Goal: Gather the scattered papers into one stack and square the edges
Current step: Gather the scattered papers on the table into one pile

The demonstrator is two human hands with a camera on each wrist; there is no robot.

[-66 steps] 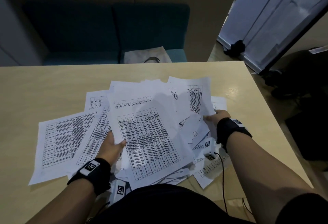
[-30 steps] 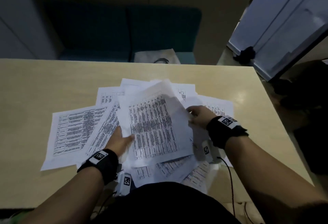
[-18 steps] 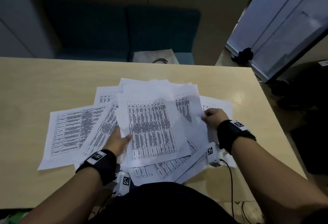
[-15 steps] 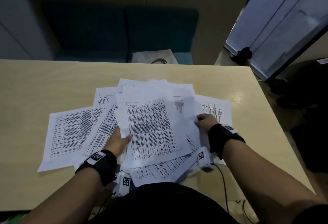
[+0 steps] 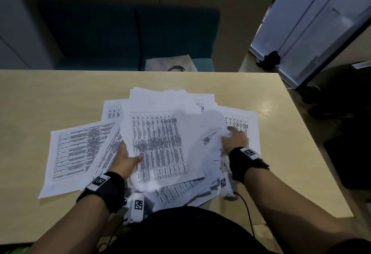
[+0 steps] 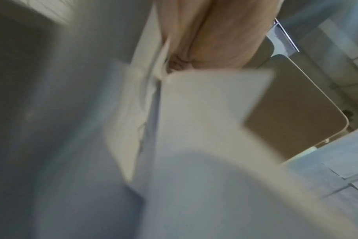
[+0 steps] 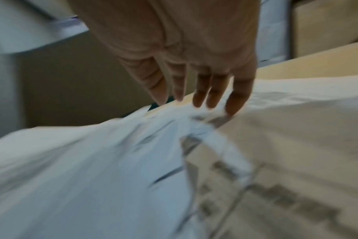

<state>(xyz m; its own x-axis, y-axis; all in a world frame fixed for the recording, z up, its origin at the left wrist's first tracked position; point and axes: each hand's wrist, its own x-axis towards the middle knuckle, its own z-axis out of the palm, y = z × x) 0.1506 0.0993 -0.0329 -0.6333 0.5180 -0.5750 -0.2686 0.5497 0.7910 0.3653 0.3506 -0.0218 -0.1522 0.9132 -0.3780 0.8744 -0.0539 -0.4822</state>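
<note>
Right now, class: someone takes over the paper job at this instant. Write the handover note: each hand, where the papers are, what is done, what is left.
Left hand: grips the left edge of the central pile, thumb on top.
Right hand: fingers straight, pressing on loose sheets at the pile's right side; blurred.
Papers: most overlap in a rough heap mid table. One sheet sticks out far left, one to the right, a few fan toward the near edge.
Done: sheets partly pulled together.
Left: draw in the outliers, form one stack, square the edges.
</note>
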